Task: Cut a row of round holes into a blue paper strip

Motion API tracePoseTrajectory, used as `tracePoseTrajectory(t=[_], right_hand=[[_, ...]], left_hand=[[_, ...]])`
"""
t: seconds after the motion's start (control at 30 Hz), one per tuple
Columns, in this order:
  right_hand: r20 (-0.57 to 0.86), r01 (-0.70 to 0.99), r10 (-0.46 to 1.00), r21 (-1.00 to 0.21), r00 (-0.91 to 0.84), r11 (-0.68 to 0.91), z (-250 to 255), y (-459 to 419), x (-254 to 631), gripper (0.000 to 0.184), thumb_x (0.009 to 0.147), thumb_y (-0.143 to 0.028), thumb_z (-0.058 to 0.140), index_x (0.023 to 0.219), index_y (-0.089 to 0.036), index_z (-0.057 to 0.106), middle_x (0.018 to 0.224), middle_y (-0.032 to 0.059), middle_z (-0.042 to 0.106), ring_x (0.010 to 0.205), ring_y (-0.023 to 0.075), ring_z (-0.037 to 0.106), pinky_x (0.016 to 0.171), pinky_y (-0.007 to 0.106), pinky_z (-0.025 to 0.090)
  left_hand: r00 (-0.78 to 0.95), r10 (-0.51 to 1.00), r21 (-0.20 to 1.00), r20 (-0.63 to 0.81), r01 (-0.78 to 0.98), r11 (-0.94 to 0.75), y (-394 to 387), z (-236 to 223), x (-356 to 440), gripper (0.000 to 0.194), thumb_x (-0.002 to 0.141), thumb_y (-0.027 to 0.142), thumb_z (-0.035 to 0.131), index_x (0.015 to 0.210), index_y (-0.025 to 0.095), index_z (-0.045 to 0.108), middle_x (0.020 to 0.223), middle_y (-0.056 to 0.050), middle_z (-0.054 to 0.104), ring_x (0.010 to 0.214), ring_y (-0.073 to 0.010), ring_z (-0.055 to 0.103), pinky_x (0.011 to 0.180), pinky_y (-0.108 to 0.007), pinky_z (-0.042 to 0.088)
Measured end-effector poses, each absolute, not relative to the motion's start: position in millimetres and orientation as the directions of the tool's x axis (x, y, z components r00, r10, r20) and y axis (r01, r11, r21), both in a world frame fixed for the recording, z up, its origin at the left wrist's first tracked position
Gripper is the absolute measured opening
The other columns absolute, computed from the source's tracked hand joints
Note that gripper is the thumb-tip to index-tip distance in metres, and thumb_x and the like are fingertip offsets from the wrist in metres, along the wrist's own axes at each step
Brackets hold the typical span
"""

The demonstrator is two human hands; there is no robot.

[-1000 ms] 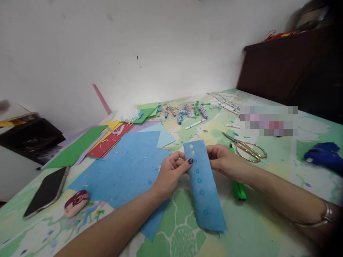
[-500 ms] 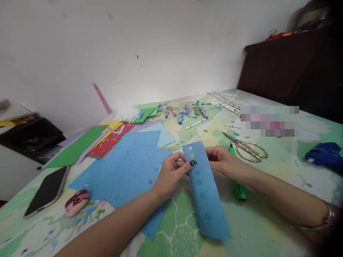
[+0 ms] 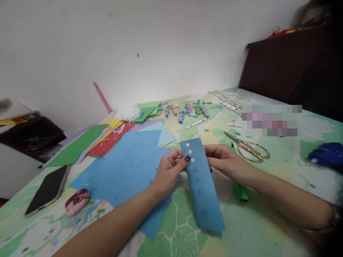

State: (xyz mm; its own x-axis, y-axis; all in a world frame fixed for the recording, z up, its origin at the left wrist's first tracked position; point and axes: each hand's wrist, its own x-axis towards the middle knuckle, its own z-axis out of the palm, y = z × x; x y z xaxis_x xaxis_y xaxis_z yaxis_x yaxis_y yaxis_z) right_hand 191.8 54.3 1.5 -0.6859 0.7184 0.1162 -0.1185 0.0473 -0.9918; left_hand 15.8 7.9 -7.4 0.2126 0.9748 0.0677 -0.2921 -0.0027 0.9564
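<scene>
A long blue paper strip (image 3: 204, 192) hangs tilted between my hands. Several small round marks run down it; the upper three look like punched holes, the lower ones like drawn rings. My left hand (image 3: 171, 167) pinches the strip's left edge, its dark-nailed thumb lying on the front beside the third hole. At the right edge, my right hand (image 3: 227, 162) grips the strip with fingers partly hidden behind it. A green marker-like cutter (image 3: 240, 191) lies beneath the right wrist. Gold-handled scissors (image 3: 253, 150) rest just beyond that hand.
A large blue paper sheet (image 3: 120, 167) covers the table left of my hands. Green card (image 3: 77, 144), red card (image 3: 111, 144), a phone (image 3: 48, 191) and a pink mouse-shaped object (image 3: 77, 201) lie farther left. Rolled paper pieces (image 3: 188, 109) and pens (image 3: 197, 123) sit near the wall.
The strip has shifted slightly up and left in my hands. A third pale hole now shows where the left thumb tip was, with the thumb drawn back toward the edge.
</scene>
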Motion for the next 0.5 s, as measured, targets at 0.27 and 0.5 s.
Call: tracePoseTrajectory(t=[0.27, 0.5], right_hand=[[0.046, -0.029, 0.861, -0.999, -0.506, 0.036, -2.8, 60.2, 191.9, 0.012, 0.076, -0.026, 0.059, 0.081, -0.015, 0.060, 0.065, -0.0004, 0.058, 0.052, 0.0078, 0.047, 0.049, 0.022, 0.035], [0.076, 0.092, 0.937, -0.989, -0.341, 0.114, 5.7, 62.1, 196.4, 0.011, 0.071, -0.026, 0.062, 0.068, -0.016, 0.058, 0.054, -0.0024, 0.054, 0.047, 0.0087, 0.048, 0.047, 0.023, 0.037]], left_hand=[[0.172, 0.982, 0.983, 0.079, -0.174, -0.049, 6.0, -5.3, 15.0, 0.021, 0.078, 0.031, 0.066, 0.078, 0.013, 0.055, 0.063, -0.002, 0.064, 0.057, -0.0100, 0.057, 0.059, -0.021, 0.046], [0.101, 0.994, 0.995, 0.048, -0.089, -0.039, 5.5, -4.8, 15.0, 0.022, 0.076, 0.034, 0.067, 0.081, 0.012, 0.062, 0.068, -0.002, 0.065, 0.060, -0.0107, 0.058, 0.064, -0.024, 0.047]])
